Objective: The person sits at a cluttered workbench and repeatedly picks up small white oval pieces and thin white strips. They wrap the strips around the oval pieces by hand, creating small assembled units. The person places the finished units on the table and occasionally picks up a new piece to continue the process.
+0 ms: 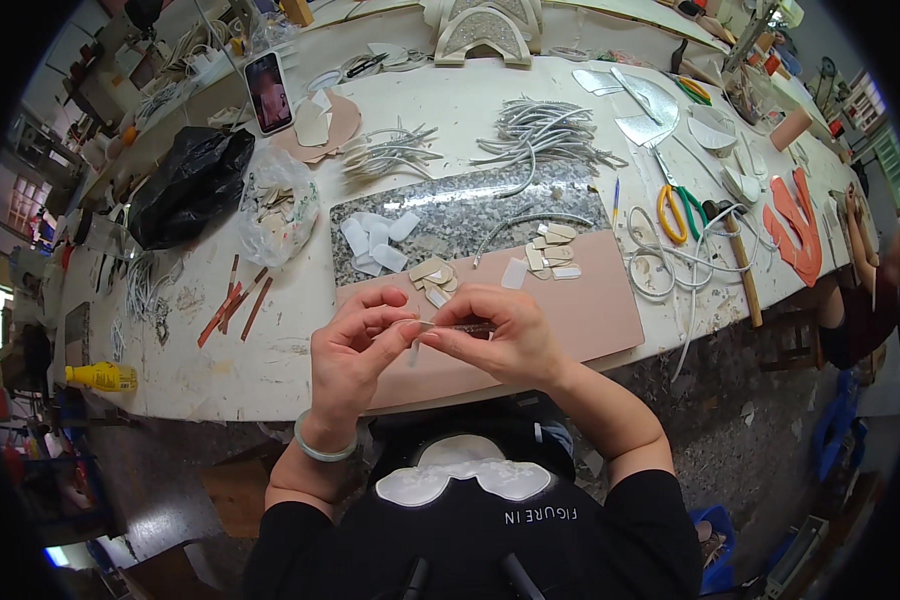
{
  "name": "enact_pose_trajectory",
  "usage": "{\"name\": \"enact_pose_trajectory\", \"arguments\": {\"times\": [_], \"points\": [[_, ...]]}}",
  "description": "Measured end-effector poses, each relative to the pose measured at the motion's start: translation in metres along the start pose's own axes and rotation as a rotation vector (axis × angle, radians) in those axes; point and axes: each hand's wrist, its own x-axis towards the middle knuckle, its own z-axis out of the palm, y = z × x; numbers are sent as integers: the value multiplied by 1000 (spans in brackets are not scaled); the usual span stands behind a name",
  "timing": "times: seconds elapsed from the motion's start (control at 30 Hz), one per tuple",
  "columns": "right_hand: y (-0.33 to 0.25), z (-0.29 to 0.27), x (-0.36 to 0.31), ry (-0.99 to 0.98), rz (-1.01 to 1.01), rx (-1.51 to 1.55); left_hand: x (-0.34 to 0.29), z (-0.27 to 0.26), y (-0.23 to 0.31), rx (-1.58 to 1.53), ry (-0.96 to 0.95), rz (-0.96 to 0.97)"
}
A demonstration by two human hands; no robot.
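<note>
Over the pink board [590, 300], our left hand [355, 350] and right hand [510, 335] pinch a thin pale strip [425, 323] in narrowed fingers [395, 340], lengthwise roughly nine to three o'clock; our right also holds a brown piece [477, 328]. Toward ten o'clock on the bench [280, 345], a clear bag [268, 242] holds pale scraps [276, 207]; a black bag [190, 188] hides its contents.

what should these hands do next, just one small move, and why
Perhaps steady the left hand and gently press the small, thin whitish piece with the right hand, since the fingers of both pinch close together there, above the flat pinkish-beige board.
</note>
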Motion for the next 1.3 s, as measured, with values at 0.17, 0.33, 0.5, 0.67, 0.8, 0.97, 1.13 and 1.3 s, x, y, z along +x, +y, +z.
{"name": "enact_pose_trajectory", "arguments": {"times": [0.17,0.33,0.5,0.67,0.8,0.97,1.13,1.3], "points": [[-6,-3,-6,-33,-55,-90,12,-21,13,53,166,-75],[-1,-8,-2,-49,-56,18,29,-61,-25,1044,53,236],[8,-10,-4,-145,-108,-122,21,-49,-30,998,91,127],[1,-11,-1,-179,-90,-109,11,-39,-28,145,13,-170],[0,-10,-2,-151,-64,2,10,-32,-8,-112,-126,-285],[0,-13,-5,-112,10,102,13,-25,-2,-408,-112,-299],[0,-12,-5,-95,60,160,7,-13,-2,-288,-30,-255],[5,-13,-8,-48,63,93,5,-23,-10,-254,-37,-254]]}}
